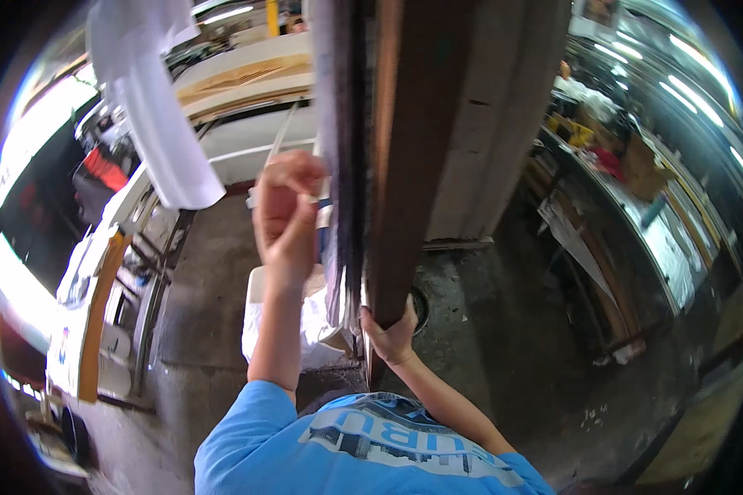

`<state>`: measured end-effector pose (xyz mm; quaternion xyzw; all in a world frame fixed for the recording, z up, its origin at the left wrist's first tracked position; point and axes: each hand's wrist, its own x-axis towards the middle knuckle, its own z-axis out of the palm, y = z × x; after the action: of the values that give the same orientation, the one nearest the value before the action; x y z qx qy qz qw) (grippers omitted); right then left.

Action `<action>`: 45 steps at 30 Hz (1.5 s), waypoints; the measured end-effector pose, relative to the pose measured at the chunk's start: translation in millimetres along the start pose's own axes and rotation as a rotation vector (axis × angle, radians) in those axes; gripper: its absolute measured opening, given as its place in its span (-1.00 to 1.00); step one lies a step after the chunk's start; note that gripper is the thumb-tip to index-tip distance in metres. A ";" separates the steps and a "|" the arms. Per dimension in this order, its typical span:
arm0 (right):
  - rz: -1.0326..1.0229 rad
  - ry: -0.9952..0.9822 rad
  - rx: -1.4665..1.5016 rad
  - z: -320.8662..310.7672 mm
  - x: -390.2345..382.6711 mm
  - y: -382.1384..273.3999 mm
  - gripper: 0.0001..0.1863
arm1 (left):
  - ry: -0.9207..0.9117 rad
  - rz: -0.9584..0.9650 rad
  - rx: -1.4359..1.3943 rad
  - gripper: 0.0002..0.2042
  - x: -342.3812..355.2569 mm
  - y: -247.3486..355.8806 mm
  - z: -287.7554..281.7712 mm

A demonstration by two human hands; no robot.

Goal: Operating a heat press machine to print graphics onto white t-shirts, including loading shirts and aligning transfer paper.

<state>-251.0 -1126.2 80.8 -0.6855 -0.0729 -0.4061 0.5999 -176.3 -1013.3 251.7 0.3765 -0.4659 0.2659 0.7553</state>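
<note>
In front of me rises a long brown board (pixel 417 165), seen nearly along its length. My right hand (pixel 394 337) is closed around its near end, with the thumb on the left side and the fingers on the right. Alongside the board on the left stands a worn upright edge (pixel 338 157), pale with a dark band. My left hand (pixel 289 206) is raised just left of that edge, its thumb and forefinger pinched together. A tiny pale bit shows at the fingertips, too small to name.
A white cloth (pixel 153 107) hangs at the far left. Below my left hand stands a bin with a white liner (pixel 289 326). Benches line the left (pixel 99 322) and the right (pixel 636 214), the right one cluttered. A wide pale panel (pixel 491 124) stands right of the board.
</note>
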 end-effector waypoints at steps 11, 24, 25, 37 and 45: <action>-0.003 0.004 0.025 2.9 -3.7 2.4 -0.44 | 0.009 -0.136 -0.138 -0.90 -46.4 -2.1 27.7; 0.004 -0.030 -0.009 -1.5 -6.1 12.3 -0.45 | 0.270 -0.280 0.039 -0.90 -20.3 27.4 52.6; 0.000 -0.031 -0.006 -2.0 -6.0 12.9 -0.45 | 0.255 -0.291 0.058 -0.90 -20.6 25.7 52.7; 0.041 -0.078 0.057 -2.3 -1.9 -4.6 -0.52 | 0.238 -0.530 -0.058 -0.88 -9.1 35.4 54.6; 0.014 -0.078 0.047 -4.3 -7.7 16.3 -0.51 | 0.258 -0.562 -0.204 -0.89 -10.2 26.9 52.6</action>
<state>-248.6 -1131.5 63.2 -0.6872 -0.1011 -0.3730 0.6151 -227.3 -1041.3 265.9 0.3758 -0.2685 0.0443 0.8858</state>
